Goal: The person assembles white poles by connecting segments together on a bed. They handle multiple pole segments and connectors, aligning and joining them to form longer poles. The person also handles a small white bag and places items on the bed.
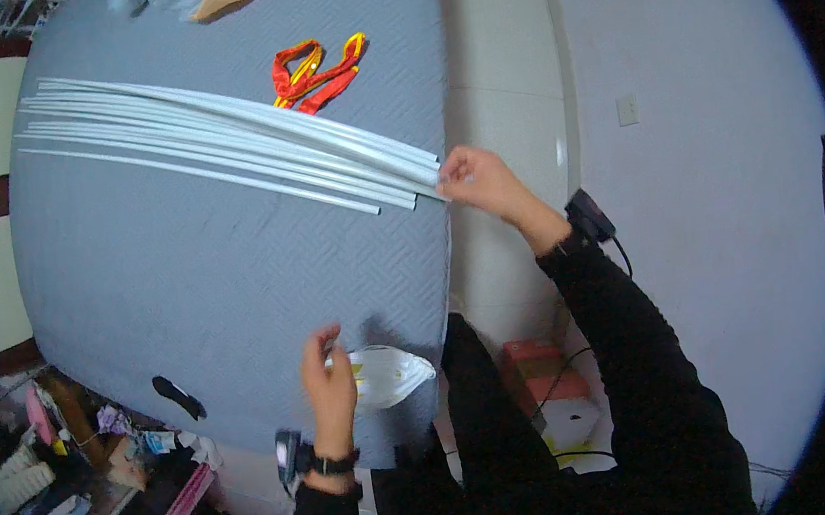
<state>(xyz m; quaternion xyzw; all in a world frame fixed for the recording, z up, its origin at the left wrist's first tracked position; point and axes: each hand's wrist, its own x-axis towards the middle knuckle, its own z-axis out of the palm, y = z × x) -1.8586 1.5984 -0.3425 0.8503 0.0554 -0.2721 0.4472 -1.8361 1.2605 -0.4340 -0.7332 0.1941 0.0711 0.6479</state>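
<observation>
Several slender white tubes [320, 144] end at the right hand [481, 184], fingers curled, grip indiscernible; the left hand [331, 392], loosely open, hovers near a white packet [393, 376].

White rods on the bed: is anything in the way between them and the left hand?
Nothing visible blocks the left hand from the rods; only grey bed lies between. The white item is to that hand's right, and the red ribbon lies beyond the rods.

Black sleeves [634, 355] accompany dark wristbands [336, 462] bearing boxy devices [588, 214] (a black cable [624, 253] leaves the right one).
</observation>
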